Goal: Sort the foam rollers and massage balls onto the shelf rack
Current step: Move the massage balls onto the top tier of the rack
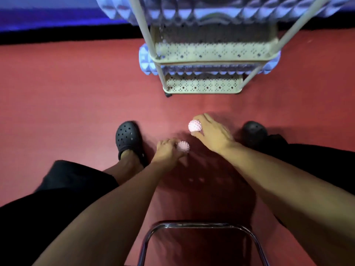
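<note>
Low over the red floor, my right hand (210, 133) pinches a pink spiky massage ball (194, 126) between thumb and fingers. My left hand (167, 151) grips a second pink spiky ball (183, 146), blurred by motion. Ahead stands a cream shelf rack (201, 54) with perforated tiers. A lilac knobbed foam roller (146, 60) lies across a lower tier, its ends sticking out on both sides. Another lilac roller (211, 10) rests on the top tier.
My feet in black clogs (129, 138) stand on either side of the hands. A chrome chair frame (201, 240) curves at the bottom edge, between my knees. A black skirting strip (67, 33) runs along the far wall behind the rack.
</note>
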Demonstrator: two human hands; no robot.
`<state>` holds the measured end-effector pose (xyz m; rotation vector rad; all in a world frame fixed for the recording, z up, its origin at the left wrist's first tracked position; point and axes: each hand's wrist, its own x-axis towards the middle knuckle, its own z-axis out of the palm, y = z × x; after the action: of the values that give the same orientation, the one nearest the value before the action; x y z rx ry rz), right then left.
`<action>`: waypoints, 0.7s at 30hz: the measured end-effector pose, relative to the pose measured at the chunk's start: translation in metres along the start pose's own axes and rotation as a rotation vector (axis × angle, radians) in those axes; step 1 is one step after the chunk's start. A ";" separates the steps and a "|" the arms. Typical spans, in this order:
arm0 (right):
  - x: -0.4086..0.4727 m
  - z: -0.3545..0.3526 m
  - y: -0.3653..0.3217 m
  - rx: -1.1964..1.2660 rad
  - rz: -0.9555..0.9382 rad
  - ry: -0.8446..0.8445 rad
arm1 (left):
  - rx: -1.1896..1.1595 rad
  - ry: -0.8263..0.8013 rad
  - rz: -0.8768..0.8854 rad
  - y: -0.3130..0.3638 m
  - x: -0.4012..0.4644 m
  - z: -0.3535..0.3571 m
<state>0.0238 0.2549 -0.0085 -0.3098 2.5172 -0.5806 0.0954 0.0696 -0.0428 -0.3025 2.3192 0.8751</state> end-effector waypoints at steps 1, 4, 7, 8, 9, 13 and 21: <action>-0.006 -0.021 -0.009 -0.015 -0.019 0.024 | -0.003 0.021 0.031 0.013 -0.008 -0.016; -0.031 -0.087 -0.039 -0.029 -0.088 0.138 | 0.034 0.124 0.150 0.056 -0.037 -0.067; -0.061 -0.147 -0.065 -0.052 -0.140 0.257 | 0.070 0.237 0.215 0.096 -0.064 -0.113; -0.073 -0.166 -0.073 -0.075 -0.158 0.290 | 0.096 0.279 0.238 0.107 -0.071 -0.127; -0.084 -0.184 -0.080 -0.096 -0.176 0.321 | 0.124 0.317 0.262 0.118 -0.079 -0.139; -0.129 -0.249 -0.108 -0.191 -0.230 0.458 | 0.182 0.443 0.405 0.164 -0.127 -0.190; -0.210 -0.367 -0.167 -0.349 -0.349 0.738 | 0.251 0.668 0.599 0.256 -0.231 -0.281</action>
<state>0.0143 0.3012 0.4433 -0.7975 3.3171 -0.4261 0.0326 0.0758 0.3977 0.2758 3.1938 0.8125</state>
